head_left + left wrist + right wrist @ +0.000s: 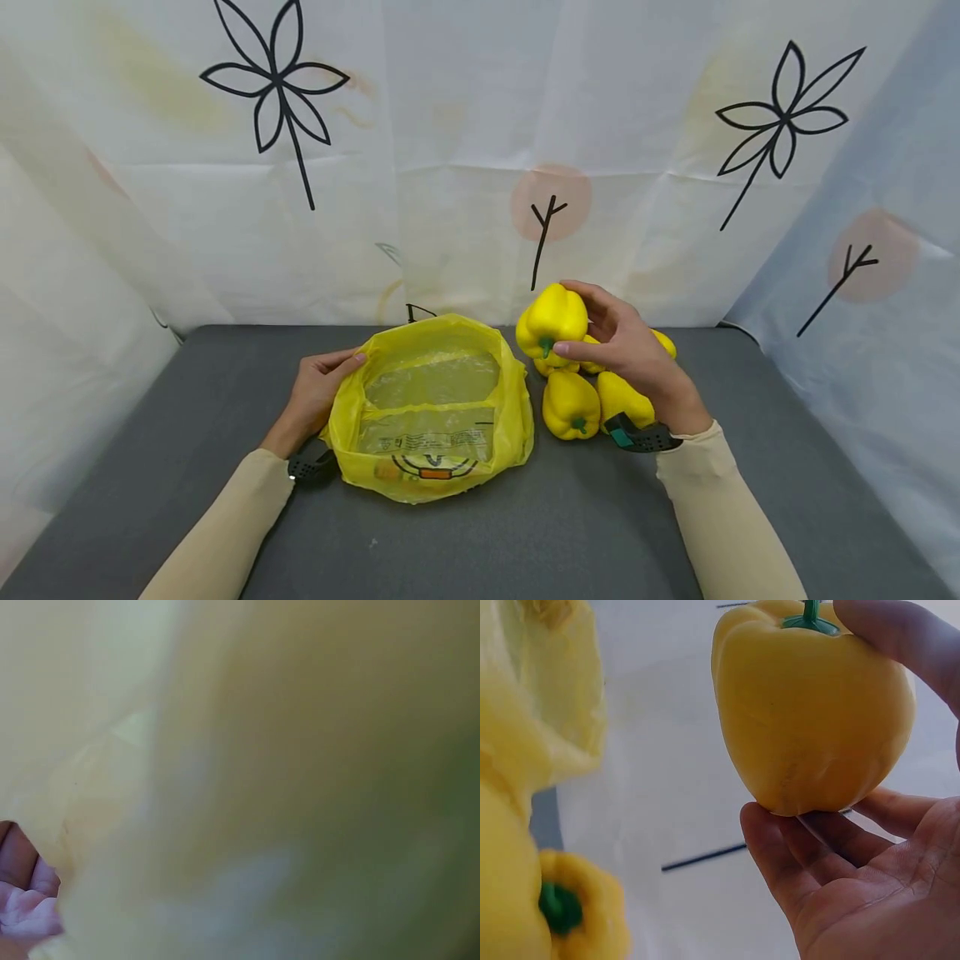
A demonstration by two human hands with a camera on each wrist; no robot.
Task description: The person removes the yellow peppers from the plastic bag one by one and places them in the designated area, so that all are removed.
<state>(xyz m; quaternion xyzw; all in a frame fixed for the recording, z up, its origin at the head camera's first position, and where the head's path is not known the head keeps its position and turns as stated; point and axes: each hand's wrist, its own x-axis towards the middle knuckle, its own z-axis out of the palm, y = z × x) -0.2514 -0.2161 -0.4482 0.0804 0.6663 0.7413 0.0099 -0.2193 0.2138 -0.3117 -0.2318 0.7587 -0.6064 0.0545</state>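
A yellow bell pepper point(553, 317) with a green stem is held up by my right hand point(633, 354), thumb near the stem and fingers at its other end. The right wrist view shows this bell pepper point(810, 712) gripped between thumb and fingertips. My left hand point(315, 392) pinches the left rim of a yellow plastic bag point(513, 425), which stands with its mouth wide open and shows no contents. In the left wrist view the blurred bag point(300, 750) hides most of the hand; part of the fingers point(30, 900) shows at the lower left.
Several more yellow bell peppers, one in front point(572, 406) and another point(626, 402) beside it, lie right of the bag under my right hand. The dark grey table point(465, 550) ends at a patterned white curtain point(450, 125) behind.
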